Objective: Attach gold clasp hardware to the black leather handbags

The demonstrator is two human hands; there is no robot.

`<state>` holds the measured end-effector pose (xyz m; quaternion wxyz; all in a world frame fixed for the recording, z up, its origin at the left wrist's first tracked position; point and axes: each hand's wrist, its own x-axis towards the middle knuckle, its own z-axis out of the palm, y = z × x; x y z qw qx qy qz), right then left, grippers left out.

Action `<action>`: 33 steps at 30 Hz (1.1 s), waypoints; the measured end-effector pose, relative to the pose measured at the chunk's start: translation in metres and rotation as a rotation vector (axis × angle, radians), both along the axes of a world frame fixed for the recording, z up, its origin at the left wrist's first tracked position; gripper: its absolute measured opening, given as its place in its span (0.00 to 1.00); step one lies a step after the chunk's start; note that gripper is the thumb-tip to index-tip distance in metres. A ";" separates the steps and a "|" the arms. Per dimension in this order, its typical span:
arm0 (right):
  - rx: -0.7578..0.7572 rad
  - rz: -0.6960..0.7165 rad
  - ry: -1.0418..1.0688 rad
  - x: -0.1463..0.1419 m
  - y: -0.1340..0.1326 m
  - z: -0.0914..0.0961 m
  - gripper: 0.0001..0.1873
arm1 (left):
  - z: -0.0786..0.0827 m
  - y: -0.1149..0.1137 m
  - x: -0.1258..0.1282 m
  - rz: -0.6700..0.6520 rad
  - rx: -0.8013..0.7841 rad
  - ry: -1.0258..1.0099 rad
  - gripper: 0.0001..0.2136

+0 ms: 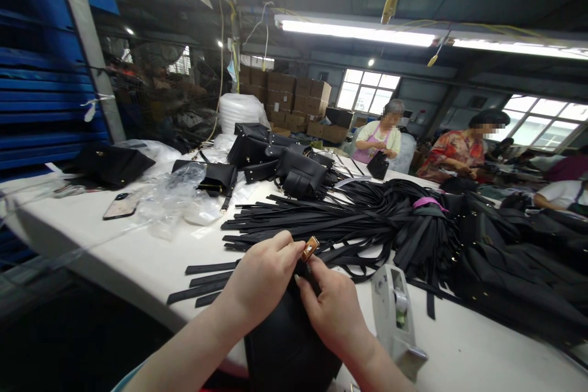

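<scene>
Left hand [264, 275] pinches gold buckle [310, 248] in fingertips; right hand [337, 300] grips black leather piece [287, 343] just below buckle, at table [151, 257] edge. Straps [316, 217] lie beyond.

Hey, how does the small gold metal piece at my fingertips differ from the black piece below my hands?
The gold piece is shiny; the black piece is dark and duller. The gold piece is fingertip-small, while the black piece is far larger. The gold piece shows whole or nearly so, whereas the black piece runs past the picture's bottom edge. Both are close to your hands.
</scene>
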<state>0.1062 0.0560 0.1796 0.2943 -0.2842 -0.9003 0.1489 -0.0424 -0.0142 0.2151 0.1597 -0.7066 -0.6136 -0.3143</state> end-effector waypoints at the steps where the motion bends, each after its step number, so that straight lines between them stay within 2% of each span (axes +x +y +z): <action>1: 0.004 -0.001 -0.012 0.000 0.000 0.001 0.15 | 0.001 0.000 -0.001 0.005 -0.013 0.049 0.10; 7: 0.037 0.010 -0.028 -0.002 -0.002 0.003 0.12 | 0.004 -0.002 -0.001 0.066 -0.059 0.188 0.09; 13: 0.029 0.031 0.014 -0.002 -0.002 0.002 0.15 | 0.000 -0.002 0.000 0.066 0.046 0.097 0.11; 19: 0.003 0.025 0.004 -0.003 -0.002 0.003 0.18 | 0.002 -0.006 0.002 0.038 0.136 -0.259 0.08; 23: 0.051 -0.004 -0.031 -0.003 -0.002 0.002 0.20 | 0.006 -0.003 0.001 0.052 0.004 -0.585 0.07; 28: 0.212 -0.010 -0.068 -0.009 -0.002 -0.007 0.19 | 0.004 0.001 -0.003 0.058 -0.179 -0.944 0.12; 33: 0.506 0.009 0.047 -0.016 0.003 -0.024 0.18 | -0.005 -0.004 -0.007 0.095 -0.229 -1.073 0.17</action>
